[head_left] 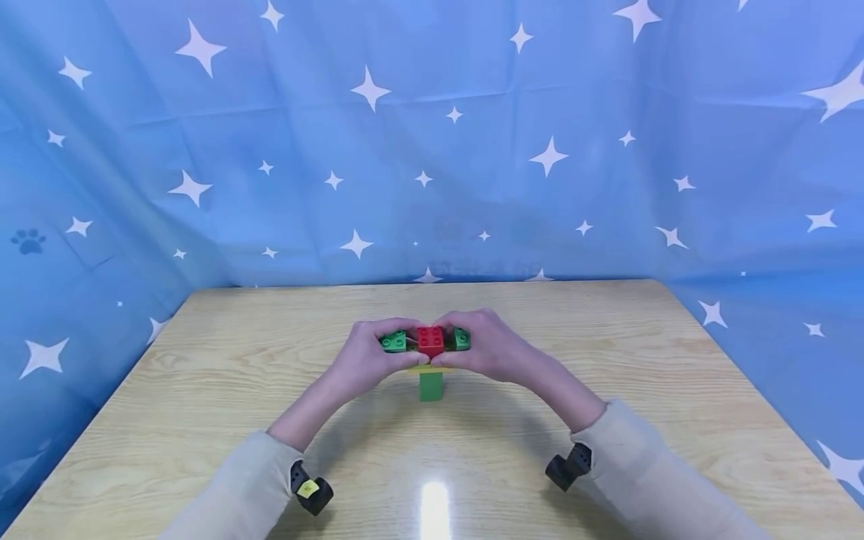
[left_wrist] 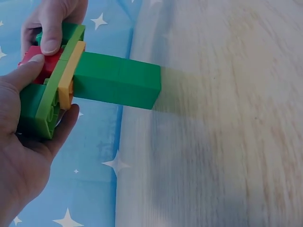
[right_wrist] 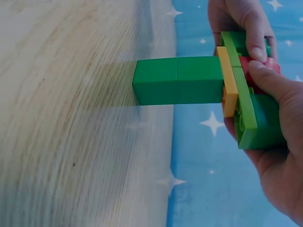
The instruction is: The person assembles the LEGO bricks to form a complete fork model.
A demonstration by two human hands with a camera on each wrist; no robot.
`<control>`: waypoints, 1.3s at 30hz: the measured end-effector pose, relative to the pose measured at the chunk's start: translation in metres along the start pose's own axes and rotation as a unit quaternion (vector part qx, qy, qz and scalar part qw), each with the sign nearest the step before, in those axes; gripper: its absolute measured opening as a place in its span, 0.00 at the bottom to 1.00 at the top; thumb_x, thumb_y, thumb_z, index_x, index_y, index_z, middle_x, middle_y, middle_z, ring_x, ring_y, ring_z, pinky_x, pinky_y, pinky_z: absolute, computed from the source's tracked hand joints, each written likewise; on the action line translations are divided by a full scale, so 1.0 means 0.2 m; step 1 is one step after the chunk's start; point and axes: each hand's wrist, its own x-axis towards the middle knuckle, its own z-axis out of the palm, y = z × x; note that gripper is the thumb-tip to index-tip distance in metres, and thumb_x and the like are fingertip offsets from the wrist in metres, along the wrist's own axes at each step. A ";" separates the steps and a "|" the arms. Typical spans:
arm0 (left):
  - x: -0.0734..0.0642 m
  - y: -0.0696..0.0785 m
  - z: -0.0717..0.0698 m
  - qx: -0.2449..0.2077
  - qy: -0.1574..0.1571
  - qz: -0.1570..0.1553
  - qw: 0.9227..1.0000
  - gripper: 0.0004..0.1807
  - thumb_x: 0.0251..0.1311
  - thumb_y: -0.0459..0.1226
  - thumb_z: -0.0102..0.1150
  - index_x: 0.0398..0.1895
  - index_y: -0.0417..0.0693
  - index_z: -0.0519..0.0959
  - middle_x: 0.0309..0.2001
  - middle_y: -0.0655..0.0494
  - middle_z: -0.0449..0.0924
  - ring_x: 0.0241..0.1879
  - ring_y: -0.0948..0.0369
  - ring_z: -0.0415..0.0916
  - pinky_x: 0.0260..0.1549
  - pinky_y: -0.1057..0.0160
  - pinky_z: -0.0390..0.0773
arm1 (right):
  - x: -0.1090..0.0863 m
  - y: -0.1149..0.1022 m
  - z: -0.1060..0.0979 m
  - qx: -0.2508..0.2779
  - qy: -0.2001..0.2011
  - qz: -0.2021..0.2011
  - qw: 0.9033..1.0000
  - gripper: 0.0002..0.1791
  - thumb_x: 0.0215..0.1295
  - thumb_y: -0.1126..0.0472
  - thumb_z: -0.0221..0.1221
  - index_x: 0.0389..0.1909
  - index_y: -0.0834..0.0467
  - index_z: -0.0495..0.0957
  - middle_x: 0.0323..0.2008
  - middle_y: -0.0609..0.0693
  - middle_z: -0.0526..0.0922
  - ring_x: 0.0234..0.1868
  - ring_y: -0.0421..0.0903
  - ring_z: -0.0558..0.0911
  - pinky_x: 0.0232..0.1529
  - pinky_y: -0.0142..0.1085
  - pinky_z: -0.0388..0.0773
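A toy-brick build stands upright on the table, its stem made of stacked green bricks [head_left: 431, 387]. Across the stem lies a yellow plate [left_wrist: 71, 78], topped by light green plates [right_wrist: 246, 104]. A red brick [head_left: 430, 341] sits in the middle on top, between a dark green brick [head_left: 394, 341] at the left end and another dark green brick [head_left: 462, 339] at the right. My left hand [head_left: 364, 356] and right hand [head_left: 489, 349] pinch the red brick from either side. Both thumbs are on its near face; the fingertips behind are partly hidden.
The build rests on a light wooden table [head_left: 270, 330]. A blue cloth [head_left: 432, 135] with white stars hangs behind and at the sides. A wrist camera [head_left: 312, 489] is strapped at the left sleeve, and another wrist camera [head_left: 568, 466] at the right.
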 end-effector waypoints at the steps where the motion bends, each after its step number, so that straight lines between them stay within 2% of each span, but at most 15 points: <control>1: 0.00 0.00 0.00 0.000 0.001 -0.001 1.000 0.22 0.54 0.37 0.79 0.54 0.48 0.87 0.49 0.51 0.87 0.43 0.57 0.83 0.37 0.62 0.85 | 0.00 0.00 0.00 -0.002 0.002 -0.004 1.000 0.20 0.61 0.57 0.74 0.51 0.59 0.83 0.36 0.42 0.85 0.34 0.38 0.79 0.38 0.35 0.81; 6: 0.01 -0.01 0.00 0.001 0.007 -0.010 1.000 0.22 0.53 0.38 0.80 0.53 0.49 0.87 0.48 0.52 0.87 0.43 0.58 0.83 0.37 0.62 0.85 | 0.01 0.02 0.00 -0.016 0.003 -0.021 1.000 0.19 0.61 0.56 0.74 0.48 0.58 0.81 0.34 0.42 0.83 0.31 0.37 0.78 0.36 0.34 0.80; 13: 0.00 -0.02 0.02 -0.016 0.001 -0.003 1.000 0.23 0.54 0.37 0.79 0.54 0.49 0.87 0.48 0.52 0.87 0.42 0.58 0.83 0.37 0.62 0.85 | 0.00 0.04 0.01 -0.015 0.001 -0.023 1.000 0.18 0.60 0.56 0.75 0.46 0.58 0.81 0.33 0.41 0.83 0.29 0.37 0.76 0.34 0.34 0.79; 16: -0.01 -0.03 0.02 -0.008 -0.002 0.000 1.000 0.23 0.55 0.37 0.78 0.55 0.48 0.86 0.49 0.52 0.87 0.43 0.58 0.83 0.38 0.61 0.85 | -0.01 0.04 0.02 -0.008 -0.003 -0.022 1.000 0.19 0.61 0.56 0.74 0.47 0.59 0.81 0.34 0.42 0.83 0.31 0.37 0.78 0.35 0.33 0.80; 19: -0.01 -0.03 0.02 0.009 -0.001 0.015 1.000 0.24 0.55 0.37 0.78 0.57 0.49 0.85 0.50 0.54 0.86 0.47 0.57 0.82 0.44 0.59 0.84 | -0.01 0.04 0.02 -0.005 0.006 -0.023 1.000 0.21 0.60 0.56 0.75 0.50 0.59 0.82 0.37 0.44 0.85 0.34 0.38 0.80 0.39 0.34 0.82; 23: -0.02 -0.04 0.01 0.007 0.000 0.016 1.000 0.29 0.54 0.35 0.78 0.62 0.51 0.81 0.52 0.55 0.85 0.51 0.55 0.81 0.48 0.56 0.83 | -0.02 0.02 0.01 0.016 0.033 0.003 0.999 0.25 0.56 0.59 0.77 0.54 0.59 0.83 0.44 0.48 0.87 0.41 0.42 0.83 0.43 0.37 0.83; 26: -0.03 -0.05 -0.01 -0.027 -0.013 -0.007 1.000 0.34 0.54 0.31 0.77 0.66 0.50 0.77 0.53 0.52 0.83 0.49 0.54 0.81 0.46 0.57 0.84 | -0.04 0.02 0.00 0.036 0.035 0.041 0.998 0.27 0.54 0.61 0.78 0.56 0.59 0.82 0.48 0.50 0.87 0.43 0.44 0.83 0.43 0.38 0.83; 29: -0.05 -0.06 -0.01 -0.055 -0.024 -0.023 0.998 0.37 0.54 0.27 0.76 0.68 0.48 0.74 0.53 0.48 0.81 0.47 0.53 0.81 0.45 0.59 0.85 | -0.06 0.04 0.02 0.048 0.023 0.063 0.997 0.28 0.55 0.61 0.77 0.57 0.60 0.80 0.49 0.52 0.86 0.43 0.45 0.83 0.42 0.36 0.83; 33: -0.06 -0.08 -0.01 -0.054 -0.022 -0.018 0.998 0.34 0.53 0.26 0.76 0.65 0.47 0.75 0.54 0.46 0.80 0.45 0.52 0.81 0.43 0.59 0.85 | -0.06 0.06 0.03 0.059 0.020 0.062 0.996 0.28 0.55 0.63 0.77 0.55 0.61 0.78 0.49 0.53 0.87 0.42 0.44 0.83 0.42 0.35 0.84; 39: -0.06 -0.10 0.00 -0.044 -0.009 -0.020 0.999 0.31 0.51 0.25 0.77 0.57 0.51 0.77 0.49 0.50 0.82 0.44 0.52 0.81 0.42 0.59 0.85 | -0.06 0.06 0.03 0.066 0.017 0.076 0.995 0.26 0.54 0.63 0.78 0.52 0.59 0.78 0.47 0.52 0.86 0.41 0.44 0.82 0.42 0.36 0.83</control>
